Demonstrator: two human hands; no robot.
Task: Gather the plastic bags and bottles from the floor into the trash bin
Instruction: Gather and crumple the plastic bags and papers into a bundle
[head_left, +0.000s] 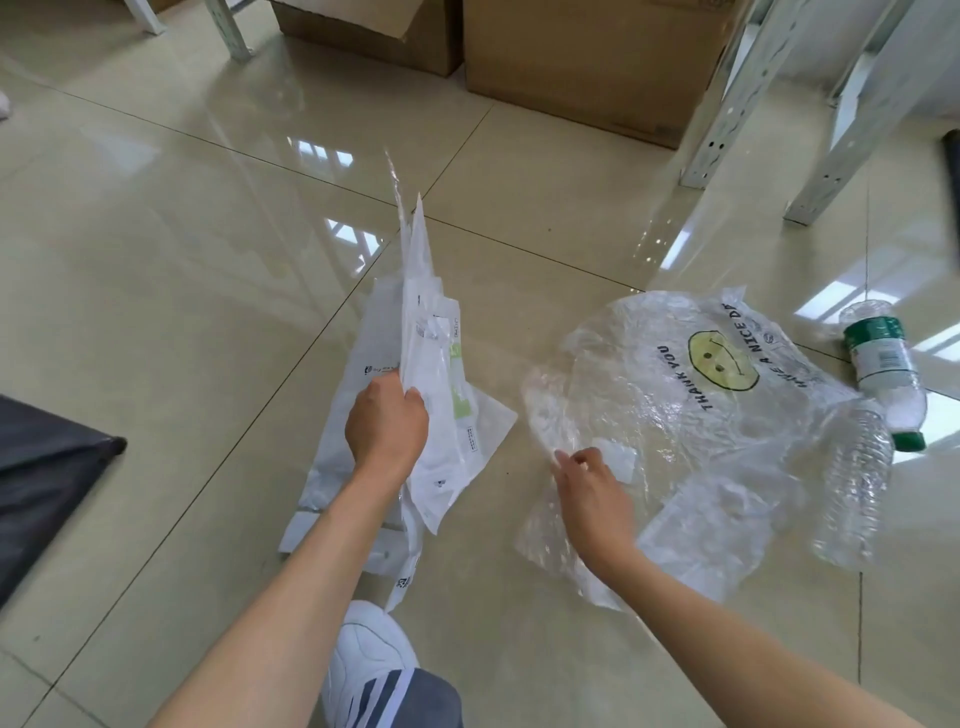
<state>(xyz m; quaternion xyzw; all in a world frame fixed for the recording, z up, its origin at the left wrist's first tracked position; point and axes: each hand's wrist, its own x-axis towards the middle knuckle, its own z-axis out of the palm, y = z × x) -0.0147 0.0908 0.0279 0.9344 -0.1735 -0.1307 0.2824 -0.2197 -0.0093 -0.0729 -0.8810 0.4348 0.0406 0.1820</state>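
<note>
White sneaker (371, 660) sits nearest, at the bottom on the tiled floor (156, 260). Far left lies a dark bag (47, 467). Next, the left hand (387, 423) is closed around a sheaf of white plastic bags (426, 364), lifted upright. The right hand (592, 493) pinches the edge of a clear smiley-face bag (675, 415) spread on the floor. Rightmost lie a crumpled clear bottle (857, 483) and a green-labelled bottle (885, 369). Cardboard boxes (587, 62) stand behind.

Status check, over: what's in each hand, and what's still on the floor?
Left hand gripping white plastic bags. Right hand on clear smiley bag, grip unclear. Two bottles still on floor. No bin in view.
</note>
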